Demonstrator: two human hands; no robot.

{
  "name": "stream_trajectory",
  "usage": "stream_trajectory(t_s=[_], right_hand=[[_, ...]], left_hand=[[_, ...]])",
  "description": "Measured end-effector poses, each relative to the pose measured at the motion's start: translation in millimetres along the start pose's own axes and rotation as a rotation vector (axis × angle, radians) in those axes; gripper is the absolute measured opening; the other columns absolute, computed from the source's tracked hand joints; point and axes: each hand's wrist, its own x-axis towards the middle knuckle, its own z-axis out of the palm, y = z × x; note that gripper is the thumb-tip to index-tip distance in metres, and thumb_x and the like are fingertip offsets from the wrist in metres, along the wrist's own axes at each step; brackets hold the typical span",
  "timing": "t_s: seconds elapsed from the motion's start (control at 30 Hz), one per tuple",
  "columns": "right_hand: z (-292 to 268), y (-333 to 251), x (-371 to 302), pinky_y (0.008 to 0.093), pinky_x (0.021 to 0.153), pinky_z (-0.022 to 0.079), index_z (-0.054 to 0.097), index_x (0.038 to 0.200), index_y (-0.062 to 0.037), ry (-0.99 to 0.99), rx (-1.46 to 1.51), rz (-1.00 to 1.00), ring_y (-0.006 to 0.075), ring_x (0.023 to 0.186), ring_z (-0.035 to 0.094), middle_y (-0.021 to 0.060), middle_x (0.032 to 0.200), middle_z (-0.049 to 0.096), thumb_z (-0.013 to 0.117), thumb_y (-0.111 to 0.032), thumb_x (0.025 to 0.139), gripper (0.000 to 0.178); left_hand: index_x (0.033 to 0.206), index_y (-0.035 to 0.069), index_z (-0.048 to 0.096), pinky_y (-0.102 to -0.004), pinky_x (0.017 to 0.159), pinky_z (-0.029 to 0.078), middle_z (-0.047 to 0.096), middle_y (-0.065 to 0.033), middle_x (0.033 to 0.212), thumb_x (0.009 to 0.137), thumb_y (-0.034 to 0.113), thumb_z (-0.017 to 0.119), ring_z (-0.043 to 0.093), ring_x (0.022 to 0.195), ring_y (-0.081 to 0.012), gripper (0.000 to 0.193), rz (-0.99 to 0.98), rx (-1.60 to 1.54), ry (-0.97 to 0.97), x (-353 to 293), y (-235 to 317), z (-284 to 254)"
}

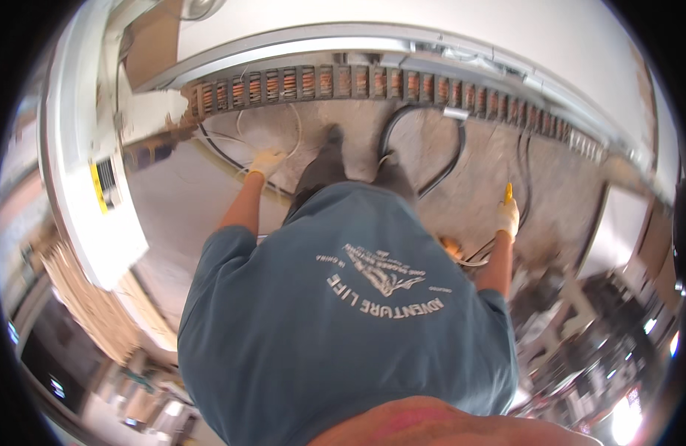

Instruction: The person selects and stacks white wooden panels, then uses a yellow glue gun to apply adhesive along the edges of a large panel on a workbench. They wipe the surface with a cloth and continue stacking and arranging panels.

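Note:
My right hand, in a pale work glove, is closed around a yellow-handled tool whose kind I cannot make out. It is held out to the right over the floor, near a black cable. My left hand, also gloved, is out to the left beside a thin pale cable that loops over the floor. Motion blur smears its fingers, so whether they grip this cable is unclear. Ahead of my feet runs a long dark cable chain filled with orange cables.
A thick black cable with a white label bends in a loop by my feet. A long metal rail lies beyond the chain. White machine housing stands at the left, stacked boards behind it. Blurred equipment fills the lower right.

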Motion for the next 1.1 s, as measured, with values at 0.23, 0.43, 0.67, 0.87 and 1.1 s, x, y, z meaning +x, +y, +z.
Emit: stream_trajectory(t_s=[0.23,0.43,0.67,0.87,1.1], right_hand=[[153,-48,-172,0.0446,0.072,0.061,0.071,0.122,-0.0032,-0.829,0.029,0.13,0.0323,0.083,0.077,0.0186,0.103,0.077,0.058,-0.02,0.097,0.033],[169,-139,-190,0.0452,0.068,0.059,0.072,0.112,0.0016,-0.848,0.142,0.096,0.0313,0.072,0.077,0.0206,0.095,0.076,0.057,-0.019,0.096,0.03],[178,-159,-180,0.0439,0.068,0.058,0.07,0.114,0.0021,-0.881,0.193,-0.06,0.0314,0.07,0.076,0.0205,0.095,0.076,0.054,-0.018,0.093,0.033],[181,-183,-186,0.0388,0.064,0.061,0.069,0.12,0.001,-0.995,0.21,-0.306,0.0279,0.072,0.077,0.0198,0.101,0.076,0.055,-0.014,0.095,0.033],[110,-245,-219,0.0362,0.063,0.056,0.067,0.113,0.0007,-0.896,0.357,-0.813,0.0212,0.068,0.069,0.0113,0.082,0.072,0.063,-0.016,0.096,0.024]], left_hand=[[0.113,0.007,0.074,-0.0435,0.079,0.054,0.075,-0.0143,0.096,0.097,0.038,0.058,0.07,0.085,-0.0288,0.039,-0.125,-0.051,-0.217,89,-47,-13],[0.112,0.01,0.071,-0.0275,0.06,0.048,0.067,0.0017,0.085,0.098,0.025,0.066,0.063,0.071,-0.0108,0.021,-0.215,-0.652,-0.288,100,9,-58],[0.111,0.014,0.068,-0.0259,0.059,0.047,0.065,0.0015,0.085,0.102,0.023,0.063,0.061,0.07,-0.0106,0.014,-0.174,-0.512,-0.376,68,23,-45],[0.127,0.013,0.066,-0.043,0.076,0.058,0.07,-0.0033,0.104,0.101,0.033,0.067,0.07,0.09,-0.0224,0.033,-0.263,-0.55,-0.242,12,29,-31],[0.136,0.016,0.063,-0.0439,0.08,0.056,0.069,-0.0078,0.123,0.1,0.043,0.066,0.066,0.105,-0.0218,0.046,-0.334,-0.747,-0.018,4,38,-38]])
